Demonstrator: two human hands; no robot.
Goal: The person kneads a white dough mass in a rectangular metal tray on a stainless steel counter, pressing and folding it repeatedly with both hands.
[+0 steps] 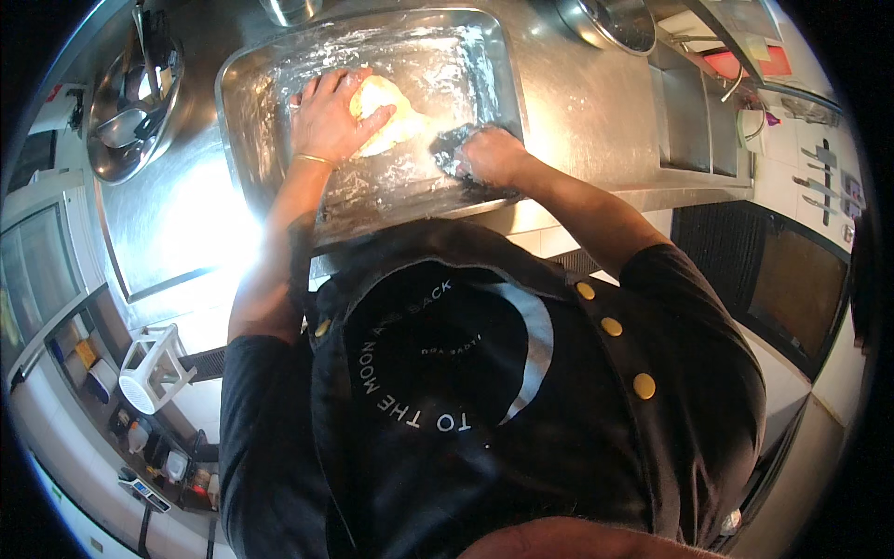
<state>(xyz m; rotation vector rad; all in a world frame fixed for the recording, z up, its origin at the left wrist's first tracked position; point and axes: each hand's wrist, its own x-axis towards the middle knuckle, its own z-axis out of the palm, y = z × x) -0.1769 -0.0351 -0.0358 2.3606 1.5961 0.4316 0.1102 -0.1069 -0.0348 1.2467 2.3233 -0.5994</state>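
A pale yellow lump of dough (386,112) lies near the middle of a large rectangular metal tray (223,98) smeared with white flour. My left hand (328,116) grips the dough from its left side, with the thumb across the near part and the fingers round the far left. To the right of the dough, inside the tray, my right hand (492,154) is closed on a dark grey, flour-dusted piece (451,151), pressed low against the tray's bottom. Its kind is not clear, as the hand covers part of it.
Left of the tray stands a metal bowl (158,147) with utensils in it. A metal pot (626,26) is at the back right, near a sink (698,121). Knives (821,182) hang on the right wall. A white stool (149,373) stands at the lower left.
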